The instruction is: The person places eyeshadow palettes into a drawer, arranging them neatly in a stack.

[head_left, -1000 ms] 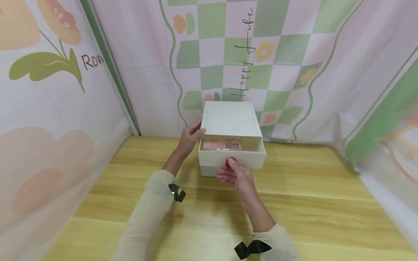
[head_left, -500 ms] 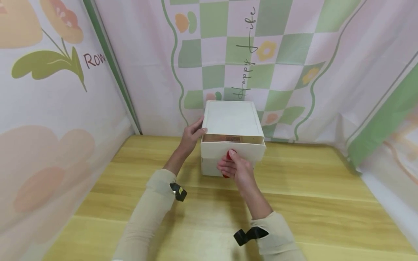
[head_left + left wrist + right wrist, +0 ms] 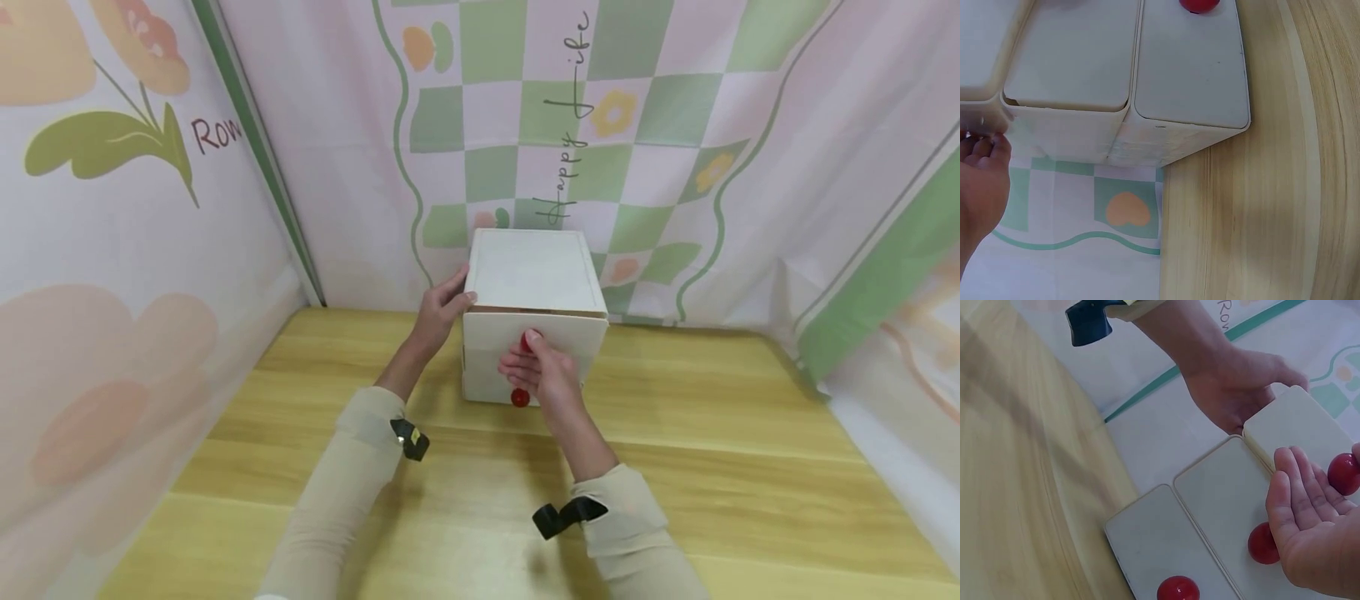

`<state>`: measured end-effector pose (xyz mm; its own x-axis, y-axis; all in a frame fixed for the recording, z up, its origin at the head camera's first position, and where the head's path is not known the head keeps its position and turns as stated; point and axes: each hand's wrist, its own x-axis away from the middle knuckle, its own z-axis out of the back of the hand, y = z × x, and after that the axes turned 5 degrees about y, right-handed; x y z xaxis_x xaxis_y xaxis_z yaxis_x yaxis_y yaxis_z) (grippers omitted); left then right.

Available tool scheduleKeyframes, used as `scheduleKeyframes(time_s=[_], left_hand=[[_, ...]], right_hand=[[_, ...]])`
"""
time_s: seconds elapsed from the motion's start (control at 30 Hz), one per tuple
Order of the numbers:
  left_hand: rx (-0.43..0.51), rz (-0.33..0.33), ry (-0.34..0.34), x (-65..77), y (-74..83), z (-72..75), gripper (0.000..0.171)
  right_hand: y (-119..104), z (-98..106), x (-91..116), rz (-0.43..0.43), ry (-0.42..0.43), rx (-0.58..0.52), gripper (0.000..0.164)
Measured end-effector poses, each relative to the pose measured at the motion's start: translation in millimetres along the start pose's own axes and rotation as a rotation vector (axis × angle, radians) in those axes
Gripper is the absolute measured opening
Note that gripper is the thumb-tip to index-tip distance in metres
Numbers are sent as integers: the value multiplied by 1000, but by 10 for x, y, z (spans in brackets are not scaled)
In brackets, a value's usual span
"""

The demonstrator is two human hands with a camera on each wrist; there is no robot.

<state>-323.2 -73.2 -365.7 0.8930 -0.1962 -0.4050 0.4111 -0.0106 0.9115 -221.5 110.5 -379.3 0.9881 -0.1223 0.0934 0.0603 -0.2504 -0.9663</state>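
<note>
A white box of stacked drawers stands on the wooden table. My left hand rests against its left side, with the thumb at the top front corner. At the front, my right hand holds the red round knob of the top drawer, thumb against it and the other fingers extended below. A thin dark gap shows over the top drawer's front. Two lower drawers bear a middle red knob and a bottom red knob. The drawer's contents are hidden.
The wooden table extends in front of the box and to both sides. Behind it hangs a checked green and white curtain. A flowered curtain lines the left. Each sleeve carries a black wrist camera.
The top drawer has slid back into the box, pushed by my right hand, and the palette seen inside is now hidden. My left hand has stayed on the box's side.
</note>
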Motion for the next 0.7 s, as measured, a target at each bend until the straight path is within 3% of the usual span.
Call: scheduleKeyframes(time_s=[0.47,0.6,0.7], left_hand=[[3,21,-15,15,-13,4,66],[-43,40,-41,-2,28,49,65],[-130,58,-74,20,100,131,64]], right_hand=[[4,5,-127,-21,-6,-33,42],[3,51,-140,-13,-74,35,53],[8,149,-128,13,-144,166,60]])
